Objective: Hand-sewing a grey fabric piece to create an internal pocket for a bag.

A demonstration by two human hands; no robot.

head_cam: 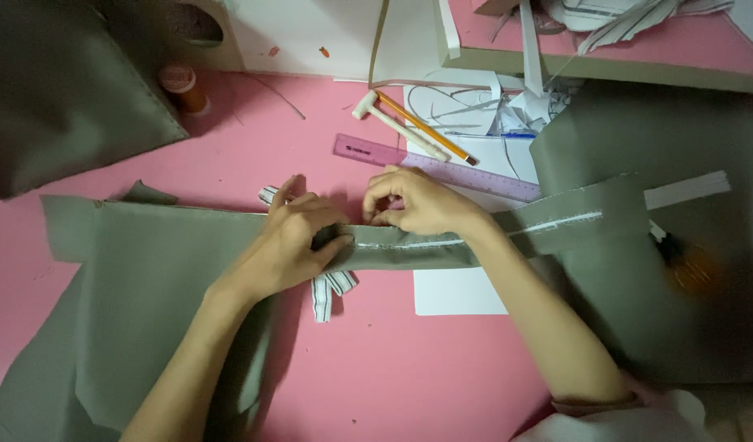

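Note:
A long folded strip of grey-green fabric [147,245] lies across the pink table [409,368], with a pale stitched seam along its upper edge. My left hand [290,241] pinches the strip where the fold narrows. My right hand [417,203] grips the seam edge just to the right, fingers curled. The two hands almost touch. A striped white ribbon piece [323,295] sticks out under the strip below my left hand.
A purple ruler [442,168], an orange pencil [426,127] and a white tool [393,123] lie behind the hands. White paper [454,295] sits under the strip. More grey fabric lies at left [57,98] and right [679,286]. An orange thread spool [182,87] stands at the back left.

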